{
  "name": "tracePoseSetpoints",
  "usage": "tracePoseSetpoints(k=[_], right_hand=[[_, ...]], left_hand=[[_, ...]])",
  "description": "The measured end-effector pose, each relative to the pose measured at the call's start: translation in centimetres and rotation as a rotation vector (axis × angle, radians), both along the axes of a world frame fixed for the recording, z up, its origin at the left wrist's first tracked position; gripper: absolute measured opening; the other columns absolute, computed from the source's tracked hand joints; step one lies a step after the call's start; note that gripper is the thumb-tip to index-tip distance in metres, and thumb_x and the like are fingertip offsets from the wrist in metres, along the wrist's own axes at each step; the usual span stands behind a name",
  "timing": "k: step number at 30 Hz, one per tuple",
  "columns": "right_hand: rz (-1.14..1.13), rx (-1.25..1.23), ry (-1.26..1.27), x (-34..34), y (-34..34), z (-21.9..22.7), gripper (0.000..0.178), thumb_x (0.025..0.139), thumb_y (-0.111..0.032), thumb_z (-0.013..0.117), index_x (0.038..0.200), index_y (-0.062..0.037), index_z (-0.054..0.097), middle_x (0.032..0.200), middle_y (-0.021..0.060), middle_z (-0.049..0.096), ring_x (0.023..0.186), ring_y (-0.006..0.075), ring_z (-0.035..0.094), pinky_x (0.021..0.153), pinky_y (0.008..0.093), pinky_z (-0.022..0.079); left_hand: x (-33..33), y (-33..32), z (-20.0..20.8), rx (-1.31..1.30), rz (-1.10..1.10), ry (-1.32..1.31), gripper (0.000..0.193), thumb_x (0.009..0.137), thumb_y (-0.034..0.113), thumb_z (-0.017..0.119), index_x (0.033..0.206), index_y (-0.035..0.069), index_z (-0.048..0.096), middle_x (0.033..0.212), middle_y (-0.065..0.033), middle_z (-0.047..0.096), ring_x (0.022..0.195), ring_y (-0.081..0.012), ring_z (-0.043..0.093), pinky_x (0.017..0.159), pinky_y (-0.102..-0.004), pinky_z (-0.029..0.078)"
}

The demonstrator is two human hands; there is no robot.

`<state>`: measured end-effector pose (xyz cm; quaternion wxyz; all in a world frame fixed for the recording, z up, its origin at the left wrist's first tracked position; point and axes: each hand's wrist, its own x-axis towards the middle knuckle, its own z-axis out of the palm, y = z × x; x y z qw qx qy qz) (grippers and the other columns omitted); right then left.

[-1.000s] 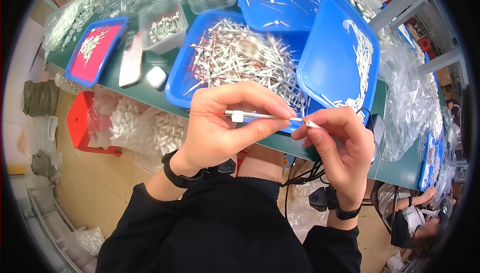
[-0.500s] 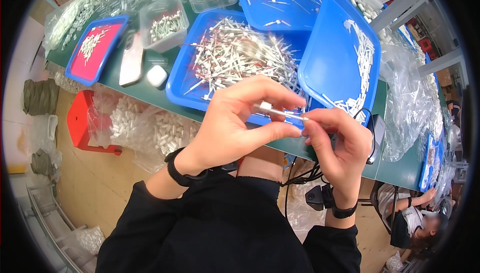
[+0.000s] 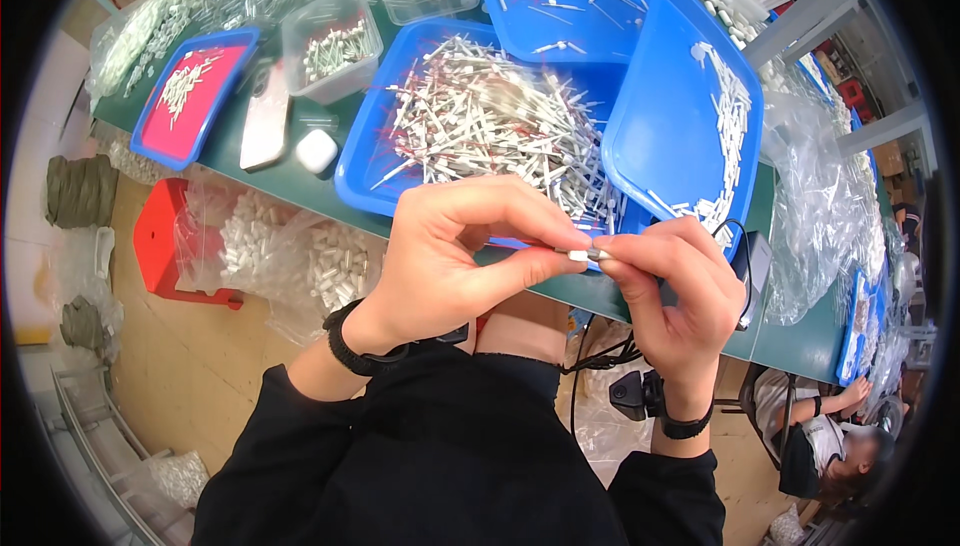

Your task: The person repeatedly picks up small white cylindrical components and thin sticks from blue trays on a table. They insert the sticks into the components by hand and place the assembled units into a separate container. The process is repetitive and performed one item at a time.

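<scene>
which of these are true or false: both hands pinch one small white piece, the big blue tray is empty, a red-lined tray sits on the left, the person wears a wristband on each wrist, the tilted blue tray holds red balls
1. Both hands pinch one small white piece: true; left hand and right hand meet on it.
2. The big blue tray is empty: false; it holds a heap of thin white sticks.
3. A red-lined tray sits on the left: true.
4. A dark wristband on each wrist: true.
5. The tilted blue tray holds red balls: false; it holds small white pieces.
</scene>
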<state>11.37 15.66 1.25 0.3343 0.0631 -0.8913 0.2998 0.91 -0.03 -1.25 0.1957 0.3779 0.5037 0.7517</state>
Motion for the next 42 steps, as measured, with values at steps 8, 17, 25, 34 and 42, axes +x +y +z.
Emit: tracePoseSetpoints(k=[8, 17, 25, 34, 42], right_hand=[[0.023, 0.081, 0.108, -0.6, -0.4, -0.2, 0.018, 0.063, 0.001, 0.074, 0.079, -0.0032, 0.067, 0.071, 0.0037, 0.066, 0.057, 0.0172, 0.057, 0.049, 0.0257, 0.045], [0.029, 0.066, 0.075, -0.5, -0.3, -0.2, 0.017, 0.064, 0.0, 0.075, 0.079, -0.0031, 0.067, 0.07, 0.0035, 0.065, 0.056, 0.0171, 0.057, 0.049, 0.0259, 0.045], [0.033, 0.042, 0.122, -0.3, -0.7, -0.6, 0.018, 0.064, -0.001, 0.075, 0.08, -0.0033, 0.067, 0.07, 0.003, 0.065, 0.056, 0.0169, 0.057, 0.048, 0.0253, 0.044], [0.039, 0.284, 0.097, -1.4, -0.3, -0.3, 0.028, 0.063, -0.001, 0.073, 0.089, -0.0023, 0.067, 0.074, 0.0038, 0.066, 0.056, 0.0163, 0.056, 0.048, 0.0256, 0.043], [-0.014, 0.375, 0.028, -3.6, 0.6, -0.3, 0.034, 0.068, -0.004, 0.072, 0.101, -0.0063, 0.066, 0.074, 0.0045, 0.064, 0.062, 0.0171, 0.057, 0.052, 0.0275, 0.045]], left_hand=[[-0.1, -0.5, 0.3, -0.001, -0.008, -0.119, 0.018, 0.068, -0.018, 0.066, 0.082, -0.006, 0.065, 0.084, -0.0166, 0.065, 0.079, -0.019, 0.064, 0.068, -0.0273, 0.054], [-0.2, -0.7, 0.1, -0.012, -0.002, -0.086, 0.017, 0.069, -0.018, 0.066, 0.081, -0.006, 0.065, 0.084, -0.0167, 0.065, 0.079, -0.0195, 0.064, 0.069, -0.0276, 0.054], [0.1, -1.0, 0.9, -0.047, 0.007, -0.035, 0.017, 0.069, -0.018, 0.065, 0.081, -0.006, 0.066, 0.083, -0.0165, 0.065, 0.077, -0.02, 0.065, 0.069, -0.0287, 0.055], [-0.5, -0.9, 0.1, -0.082, 0.006, -0.133, 0.014, 0.072, -0.015, 0.064, 0.084, -0.007, 0.065, 0.086, -0.0156, 0.065, 0.077, -0.0187, 0.065, 0.07, -0.0274, 0.054], [-3.4, -0.2, 1.0, -0.196, 0.001, -0.104, 0.01, 0.078, -0.009, 0.063, 0.088, -0.006, 0.065, 0.086, -0.013, 0.066, 0.077, -0.0166, 0.065, 0.071, -0.0265, 0.054]])
